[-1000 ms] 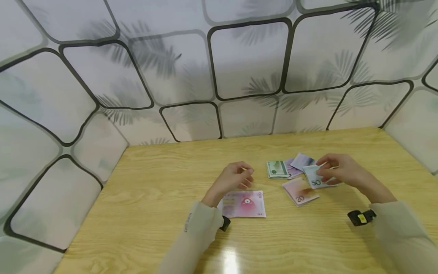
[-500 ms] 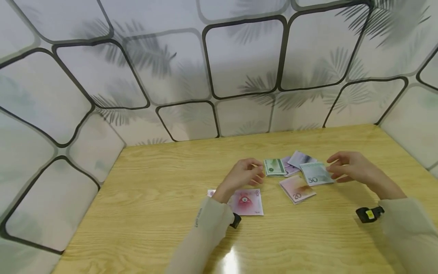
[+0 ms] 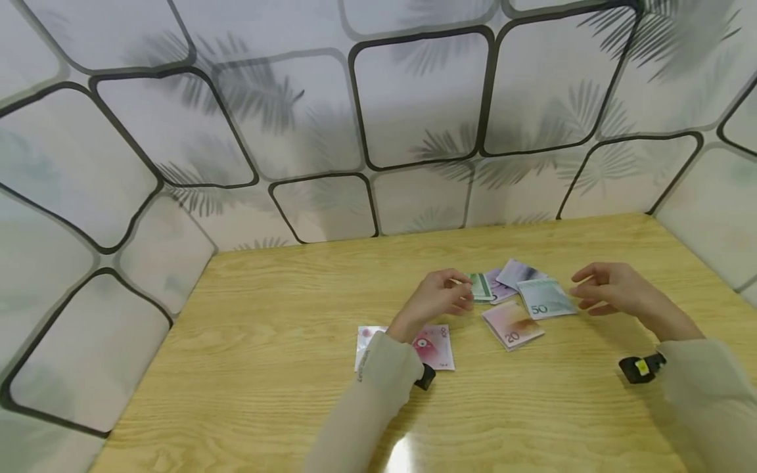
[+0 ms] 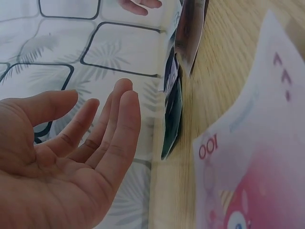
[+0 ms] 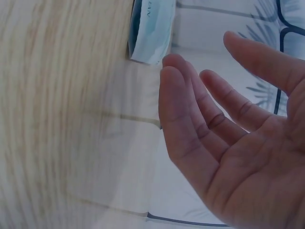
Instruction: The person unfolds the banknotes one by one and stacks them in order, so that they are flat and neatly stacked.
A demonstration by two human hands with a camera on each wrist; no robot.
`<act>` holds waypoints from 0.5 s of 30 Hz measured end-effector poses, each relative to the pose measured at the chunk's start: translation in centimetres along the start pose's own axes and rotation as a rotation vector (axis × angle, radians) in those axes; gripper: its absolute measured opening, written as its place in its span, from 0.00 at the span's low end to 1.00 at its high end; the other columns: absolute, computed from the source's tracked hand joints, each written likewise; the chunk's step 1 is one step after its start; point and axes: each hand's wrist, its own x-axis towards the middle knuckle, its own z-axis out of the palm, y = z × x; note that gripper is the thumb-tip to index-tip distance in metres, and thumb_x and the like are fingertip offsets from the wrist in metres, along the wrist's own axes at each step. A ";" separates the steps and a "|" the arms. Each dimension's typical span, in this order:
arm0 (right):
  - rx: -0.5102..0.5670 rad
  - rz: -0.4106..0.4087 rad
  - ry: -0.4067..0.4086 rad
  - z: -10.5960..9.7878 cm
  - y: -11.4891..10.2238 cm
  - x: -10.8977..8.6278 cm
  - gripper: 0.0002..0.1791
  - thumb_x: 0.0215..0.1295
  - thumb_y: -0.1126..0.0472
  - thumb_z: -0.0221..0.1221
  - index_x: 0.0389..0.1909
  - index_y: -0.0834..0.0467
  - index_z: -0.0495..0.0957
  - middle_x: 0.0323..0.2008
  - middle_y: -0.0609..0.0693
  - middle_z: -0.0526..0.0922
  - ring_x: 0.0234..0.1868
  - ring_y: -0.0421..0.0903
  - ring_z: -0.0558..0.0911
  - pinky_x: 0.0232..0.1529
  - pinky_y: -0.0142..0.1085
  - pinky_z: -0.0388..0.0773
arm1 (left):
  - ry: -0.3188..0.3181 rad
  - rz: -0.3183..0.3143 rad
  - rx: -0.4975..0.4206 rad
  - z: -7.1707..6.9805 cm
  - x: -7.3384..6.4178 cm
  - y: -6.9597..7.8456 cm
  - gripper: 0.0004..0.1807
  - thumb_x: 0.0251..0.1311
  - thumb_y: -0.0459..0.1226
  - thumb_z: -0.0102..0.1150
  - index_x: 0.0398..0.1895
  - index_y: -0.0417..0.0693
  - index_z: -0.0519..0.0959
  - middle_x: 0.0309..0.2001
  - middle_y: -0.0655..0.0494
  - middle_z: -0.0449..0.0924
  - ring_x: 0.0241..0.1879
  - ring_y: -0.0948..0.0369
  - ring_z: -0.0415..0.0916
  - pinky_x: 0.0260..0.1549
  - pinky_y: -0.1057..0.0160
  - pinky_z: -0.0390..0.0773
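Note:
My left hand (image 3: 439,297) hovers above the table with relaxed fingers and holds nothing; in the head view it partly covers a folded green banknote (image 3: 481,288). Below its wrist lies a pink 100 banknote (image 3: 437,345), half hidden by the sleeve. My right hand (image 3: 612,289), loosely bent and holding nothing, is just right of a folded blue-green 50 banknote (image 3: 545,299). In the right wrist view, a gap separates its fingertips from that 50 banknote (image 5: 151,31). A folded pinkish 20 banknote (image 3: 512,325) lies in front of the 50.
Two purple notes lie between the green note and the 50: one purple banknote (image 3: 500,287) and a paler purple banknote (image 3: 519,272) behind it. The wooden table (image 3: 266,368) meets a patterned wall (image 3: 420,197) at the back.
The left hand has moved right, from above the pink 100 note to the green note. The right hand has drawn away rightward from the 50 note, which stays on the table.

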 end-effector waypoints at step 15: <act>0.022 0.041 -0.026 -0.3 0.5 0.8 0.26 0.75 0.64 0.56 0.60 0.82 0.62 0.40 0.57 0.83 0.38 0.47 0.85 0.39 0.42 0.87 | 0.010 -0.018 -0.046 2.2 1.7 0.0 0.15 0.71 0.28 0.54 0.57 0.27 0.75 0.47 0.32 0.82 0.47 0.44 0.84 0.46 0.58 0.85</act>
